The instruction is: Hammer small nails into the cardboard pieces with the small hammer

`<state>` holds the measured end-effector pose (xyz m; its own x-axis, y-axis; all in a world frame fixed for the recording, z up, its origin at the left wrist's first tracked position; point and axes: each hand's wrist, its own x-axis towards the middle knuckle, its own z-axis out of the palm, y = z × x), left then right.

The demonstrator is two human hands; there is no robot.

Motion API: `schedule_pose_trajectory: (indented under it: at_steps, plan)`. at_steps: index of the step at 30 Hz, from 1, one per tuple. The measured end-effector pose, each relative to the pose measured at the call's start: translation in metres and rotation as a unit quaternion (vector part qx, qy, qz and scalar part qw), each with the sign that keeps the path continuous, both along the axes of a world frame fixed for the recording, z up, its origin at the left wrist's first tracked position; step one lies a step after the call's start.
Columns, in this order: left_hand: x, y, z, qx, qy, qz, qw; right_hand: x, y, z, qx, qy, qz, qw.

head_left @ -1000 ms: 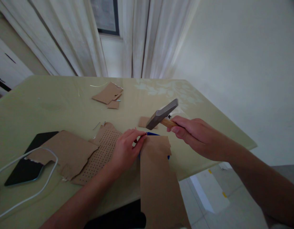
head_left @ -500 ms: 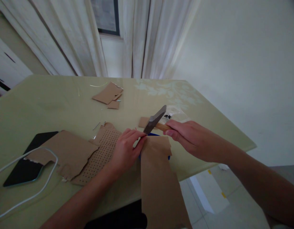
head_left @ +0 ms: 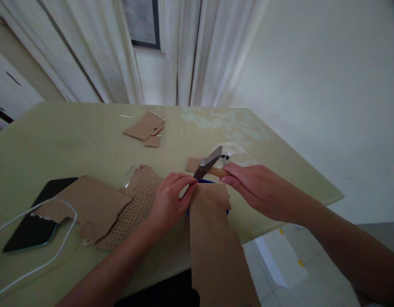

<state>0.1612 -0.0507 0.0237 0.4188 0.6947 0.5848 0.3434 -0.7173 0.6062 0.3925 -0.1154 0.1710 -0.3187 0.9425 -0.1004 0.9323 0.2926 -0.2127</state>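
**Hammer down at the cardboard strip**

The right hand (head_left: 260, 187) grips a hammer (head_left: 209, 164) by its wooden handle, head lowered beside the left hand (head_left: 169, 202), whose fingertips pinch something small at the cardboard strip (head_left: 212, 238) overhanging the table's (head_left: 72, 136) near edge.

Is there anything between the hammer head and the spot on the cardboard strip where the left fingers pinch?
Nothing visible. The hammer, in the right hand, has its head right at the left hand's fingertips, over the top of the cardboard strip. Only those fingertips are close.
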Motion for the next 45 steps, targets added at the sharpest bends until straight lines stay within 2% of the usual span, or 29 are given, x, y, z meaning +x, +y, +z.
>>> schedule_pose_trajectory:
  at_steps: [5, 11, 17, 23, 30, 32, 35, 41, 45]
  plan:
    - [0.000, -0.001, 0.000, -0.011, -0.001, -0.005, 1.000, 0.003, -0.002, 0.007, 0.039, 0.058, -0.003, 0.998]
    - [-0.001, -0.001, -0.003, -0.033, 0.009, -0.003, 0.999, 0.002, 0.002, -0.003, 0.001, 0.005, 0.013, 1.000]
    - [-0.001, -0.001, -0.003, -0.036, 0.001, 0.000, 0.999, 0.004, 0.001, 0.009, 0.057, 0.050, 0.003, 0.997]
    - [0.000, -0.002, -0.005, -0.036, 0.005, -0.008, 0.999, -0.003, 0.001, -0.004, -0.013, -0.020, 0.019, 1.000]
    - [-0.001, -0.002, -0.007, -0.052, -0.005, -0.004, 0.999, 0.005, -0.006, 0.015, 0.038, 0.065, -0.016, 0.997]
    - [-0.002, -0.003, -0.007, -0.056, -0.002, -0.002, 0.998, 0.008, -0.007, 0.014, 0.037, 0.089, -0.034, 0.995]
    - [-0.001, -0.003, -0.005, -0.051, -0.002, -0.006, 0.999, 0.013, -0.006, -0.002, 0.033, 0.106, -0.065, 0.992]
    - [0.000, -0.003, -0.001, -0.037, -0.002, -0.003, 0.999, 0.024, 0.001, -0.059, 0.072, 0.162, -0.166, 0.970]
    - [-0.001, -0.003, -0.003, -0.044, 0.018, 0.002, 0.999, 0.023, 0.003, -0.080, 0.008, 0.209, -0.202, 0.957]
